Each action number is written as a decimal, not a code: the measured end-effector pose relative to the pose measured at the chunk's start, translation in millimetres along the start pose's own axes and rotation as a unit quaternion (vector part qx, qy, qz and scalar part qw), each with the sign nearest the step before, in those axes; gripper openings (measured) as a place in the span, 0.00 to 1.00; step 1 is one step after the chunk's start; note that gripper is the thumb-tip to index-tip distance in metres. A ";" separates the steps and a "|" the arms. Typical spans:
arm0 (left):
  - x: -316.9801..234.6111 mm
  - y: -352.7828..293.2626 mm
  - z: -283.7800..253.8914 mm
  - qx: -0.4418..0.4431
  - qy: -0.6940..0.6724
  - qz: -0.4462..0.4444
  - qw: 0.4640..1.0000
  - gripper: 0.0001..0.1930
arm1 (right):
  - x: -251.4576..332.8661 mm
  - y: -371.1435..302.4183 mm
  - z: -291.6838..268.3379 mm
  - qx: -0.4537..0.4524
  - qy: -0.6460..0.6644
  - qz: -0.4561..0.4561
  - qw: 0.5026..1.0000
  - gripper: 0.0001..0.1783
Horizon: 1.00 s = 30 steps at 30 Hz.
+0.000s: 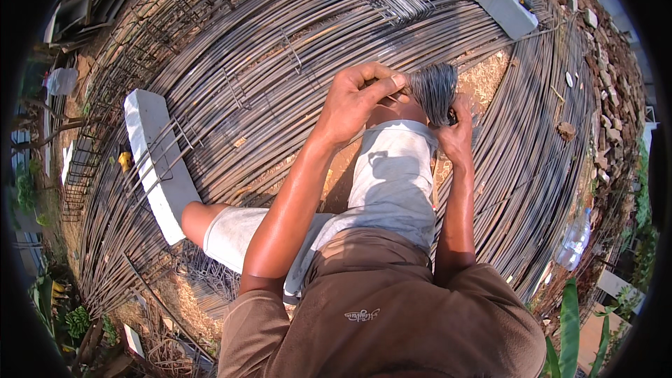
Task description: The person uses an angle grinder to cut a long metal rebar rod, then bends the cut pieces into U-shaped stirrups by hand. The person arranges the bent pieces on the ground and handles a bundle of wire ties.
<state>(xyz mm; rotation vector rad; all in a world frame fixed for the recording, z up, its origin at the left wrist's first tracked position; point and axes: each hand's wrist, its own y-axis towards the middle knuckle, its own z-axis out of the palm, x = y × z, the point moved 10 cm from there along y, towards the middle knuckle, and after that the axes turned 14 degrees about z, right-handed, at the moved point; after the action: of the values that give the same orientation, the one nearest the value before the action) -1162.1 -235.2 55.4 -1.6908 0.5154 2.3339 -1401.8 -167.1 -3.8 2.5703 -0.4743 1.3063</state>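
Above my right knee is a thick bundle of dark binding wire (435, 91), its strands bent over and hanging close together. My right hand (458, 129) is closed round the lower right end of the bundle, with some fingers hidden behind it. My left hand (365, 94) is closed in a pinch, thumb against forefinger, at the bundle's left edge where strands meet the fingertips. How many strands lie in that pinch I cannot tell.
Long steel rebars (252, 98) cover the ground ahead and to the right. A white block (161, 161) stands at the left, another white block (490, 0) at the far right. Bent stirrups (400, 3) are stacked on the bars. A clear plastic bottle (575, 239) lies at right.
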 end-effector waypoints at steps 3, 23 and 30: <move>5.6 0.5 -1.7 0.006 -0.010 0.002 1.000 0.12 | 1.2 0.9 2.7 0.009 0.003 0.008 1.000 0.27; 28.9 -0.1 6.1 0.021 -0.043 0.069 0.997 0.09 | -20.0 2.8 8.8 0.039 0.029 0.014 0.999 0.30; 25.1 -2.1 10.2 -0.002 -0.053 0.082 0.995 0.08 | -15.6 -1.6 14.5 0.044 0.049 0.036 0.997 0.29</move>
<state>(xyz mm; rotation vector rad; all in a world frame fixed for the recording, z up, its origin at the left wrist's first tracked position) -1178.2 -230.0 34.1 -1.5688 0.6526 2.5244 -1399.1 -167.6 -25.0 2.5670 -0.5055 1.5020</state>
